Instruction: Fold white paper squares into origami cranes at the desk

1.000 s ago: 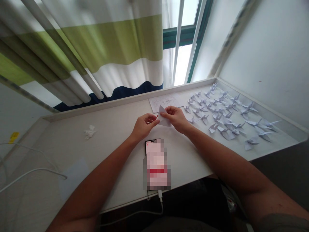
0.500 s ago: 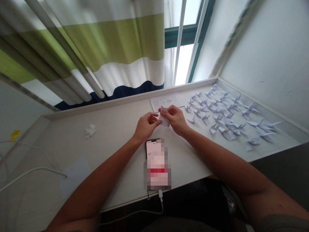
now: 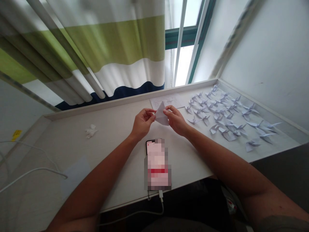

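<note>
Left hand (image 3: 142,123) & right hand (image 3: 175,120) both pinch folded white paper (image 3: 161,115) above worktop (image 3: 116,129), phone (image 3: 157,162) at 6 o'clock, paper cranes (image 3: 224,117) at 3.

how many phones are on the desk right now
1. The phone lies flat at the near desk edge, just below the left hand and right hand, which pinch a folded paper; a cable plugs into its near end.

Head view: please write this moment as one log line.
left hand: pinches small folded white paper piece | right hand: pinches same | phone: below hands
</note>
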A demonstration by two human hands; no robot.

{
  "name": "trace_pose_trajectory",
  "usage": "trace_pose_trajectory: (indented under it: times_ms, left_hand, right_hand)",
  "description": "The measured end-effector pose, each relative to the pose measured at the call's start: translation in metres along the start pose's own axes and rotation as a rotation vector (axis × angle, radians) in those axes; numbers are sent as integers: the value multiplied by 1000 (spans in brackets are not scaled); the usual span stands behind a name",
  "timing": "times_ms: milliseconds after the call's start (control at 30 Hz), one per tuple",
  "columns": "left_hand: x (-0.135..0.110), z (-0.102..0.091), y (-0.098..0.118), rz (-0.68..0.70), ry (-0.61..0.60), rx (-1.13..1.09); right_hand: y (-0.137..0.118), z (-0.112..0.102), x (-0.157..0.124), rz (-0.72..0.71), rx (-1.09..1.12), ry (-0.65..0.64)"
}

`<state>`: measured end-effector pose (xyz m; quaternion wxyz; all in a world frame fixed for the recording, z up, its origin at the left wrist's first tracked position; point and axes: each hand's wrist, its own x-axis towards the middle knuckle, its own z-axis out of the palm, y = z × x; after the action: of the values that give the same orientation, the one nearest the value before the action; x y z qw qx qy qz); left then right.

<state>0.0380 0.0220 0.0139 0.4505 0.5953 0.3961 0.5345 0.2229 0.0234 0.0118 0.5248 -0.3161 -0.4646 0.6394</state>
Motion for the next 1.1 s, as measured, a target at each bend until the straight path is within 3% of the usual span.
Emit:
trace_pose_trajectory:
  times_ms: [167, 333, 600, 800, 1100]
  left_hand:
    - [4, -5, 2, 2, -7, -21]
    - [8, -13, 4, -4, 78, -14]
    - [7, -12, 0, -285, 25, -197]
    - [6, -13, -2, -222, 75, -71]
    - [6, -12, 0, -195, -11, -87]
  right_hand:
    - [-6, -13, 4, -29, -39, -2]
    - [-8, -22, 9, 0, -107, -14]
    - [-6, -18, 8, 31, -91, 4]
    - [-4, -21, 11, -18, -163, 70]
    - [-4, -21, 10, -27, -172, 21]
